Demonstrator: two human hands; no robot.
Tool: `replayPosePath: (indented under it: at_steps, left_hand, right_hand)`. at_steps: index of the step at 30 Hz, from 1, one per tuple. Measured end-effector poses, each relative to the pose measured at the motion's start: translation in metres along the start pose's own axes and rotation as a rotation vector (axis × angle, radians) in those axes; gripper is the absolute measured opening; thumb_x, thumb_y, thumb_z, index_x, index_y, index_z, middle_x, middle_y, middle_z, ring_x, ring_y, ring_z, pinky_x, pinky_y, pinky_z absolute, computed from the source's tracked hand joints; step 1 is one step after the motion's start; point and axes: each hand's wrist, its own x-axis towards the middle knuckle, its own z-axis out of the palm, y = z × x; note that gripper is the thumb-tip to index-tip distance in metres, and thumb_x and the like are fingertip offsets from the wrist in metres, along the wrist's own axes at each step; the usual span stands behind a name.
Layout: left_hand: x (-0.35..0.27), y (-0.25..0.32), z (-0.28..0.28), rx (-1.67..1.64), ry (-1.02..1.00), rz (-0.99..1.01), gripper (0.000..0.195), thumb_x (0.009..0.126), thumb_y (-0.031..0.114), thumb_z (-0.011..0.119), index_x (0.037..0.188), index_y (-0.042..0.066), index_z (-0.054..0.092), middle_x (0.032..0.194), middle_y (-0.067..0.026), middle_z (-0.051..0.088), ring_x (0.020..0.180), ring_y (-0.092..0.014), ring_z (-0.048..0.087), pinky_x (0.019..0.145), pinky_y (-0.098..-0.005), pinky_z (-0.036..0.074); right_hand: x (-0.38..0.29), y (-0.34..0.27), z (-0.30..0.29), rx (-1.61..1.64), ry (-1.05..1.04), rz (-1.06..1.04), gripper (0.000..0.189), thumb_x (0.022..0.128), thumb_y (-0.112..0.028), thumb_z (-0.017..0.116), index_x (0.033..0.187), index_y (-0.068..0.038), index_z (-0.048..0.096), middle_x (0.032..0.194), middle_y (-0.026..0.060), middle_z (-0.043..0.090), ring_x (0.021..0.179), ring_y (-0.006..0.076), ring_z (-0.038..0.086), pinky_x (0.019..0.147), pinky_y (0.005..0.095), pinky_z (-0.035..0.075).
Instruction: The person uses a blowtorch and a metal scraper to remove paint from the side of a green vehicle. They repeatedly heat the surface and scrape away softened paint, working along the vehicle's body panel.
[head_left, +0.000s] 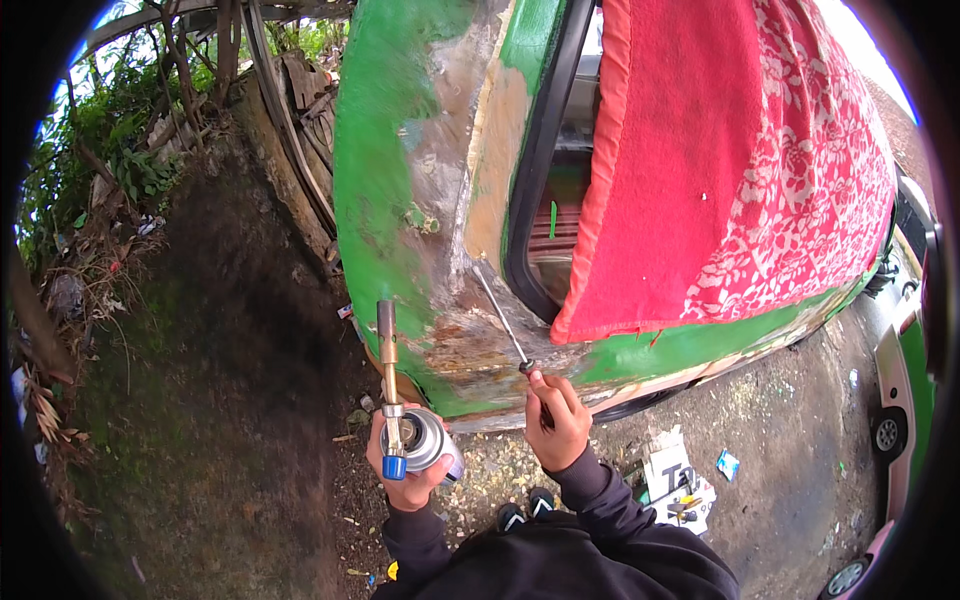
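Note:
My left hand (411, 480) is wrapped around the gas canister of a blowtorch (427, 439), whose metal nozzle points at the green car body (375, 187). A faint bluish tint shows near the nozzle's mouth. In my right hand (559, 424) is a screwdriver (501, 315) with a dark red handle. Its tip meets the seam below the tan filler patch (487, 232), close to the lower corner of the black window seal (517, 247). Around the tip the paint is stripped to grey and brown, with rusty marks lower down.
A red floral cloth (675, 187) drapes over the window and body. Tools lie on a printed white sheet (667, 480) on the ground. Another pink and green car (896, 420) stands at right. Wooden boards (289, 135) and plants (135, 165) border the left.

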Motion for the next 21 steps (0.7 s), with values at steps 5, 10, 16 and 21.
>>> replayPosePath:
  at_steps: [5, 10, 16, 21]
  left_hand:
    - [-0.002, 0.002, 0.001, 0.010, 0.035, -0.042, 0.064, 0.067, 0.025, 0.081, 0.118, -0.002, 0.054, 0.094, -0.0113, 0.068, 0.086, -0.019, 0.068, 0.081, -0.0349, 0.055]
    - [-0.005, 0.006, 0.001, 0.038, -0.040, 0.009, 0.062, 0.066, 0.027, 0.081, 0.115, 0.000, 0.055, 0.089, -0.0100, 0.069, 0.081, -0.018, 0.066, 0.080, -0.0330, 0.054]
    - [-0.011, -0.001, -0.007, 0.119, -0.050, -0.038, 0.063, 0.065, 0.029, 0.080, 0.114, -0.001, 0.055, 0.089, -0.0094, 0.069, 0.080, -0.018, 0.066, 0.078, -0.0314, 0.053]
    - [-0.013, 0.006, -0.006, 0.082, -0.073, -0.042, 0.063, 0.065, 0.029, 0.081, 0.115, -0.001, 0.055, 0.089, -0.0090, 0.069, 0.081, -0.018, 0.066, 0.078, -0.0320, 0.053]
  right_hand:
    - [0.021, -0.019, 0.006, 0.062, -0.025, 0.070, 0.017, 0.087, 0.009, 0.069, 0.103, 0.002, 0.067, 0.094, 0.0165, 0.070, 0.069, 0.0294, 0.069, 0.060, 0.0358, 0.053]
    - [-0.004, -0.011, 0.005, 0.062, 0.033, 0.080, 0.016, 0.088, 0.009, 0.068, 0.103, 0.001, 0.066, 0.093, 0.0174, 0.068, 0.068, 0.0330, 0.067, 0.059, 0.0358, 0.052]
    - [0.010, -0.021, 0.014, 0.052, 0.032, 0.091, 0.022, 0.088, 0.008, 0.069, 0.108, 0.000, 0.067, 0.094, 0.0146, 0.069, 0.070, 0.0302, 0.069, 0.059, 0.0353, 0.052]
    - [0.000, -0.022, 0.015, 0.083, 0.053, 0.132, 0.020, 0.088, 0.010, 0.068, 0.106, 0.003, 0.066, 0.094, 0.0174, 0.069, 0.070, 0.0296, 0.068, 0.061, 0.0333, 0.052]
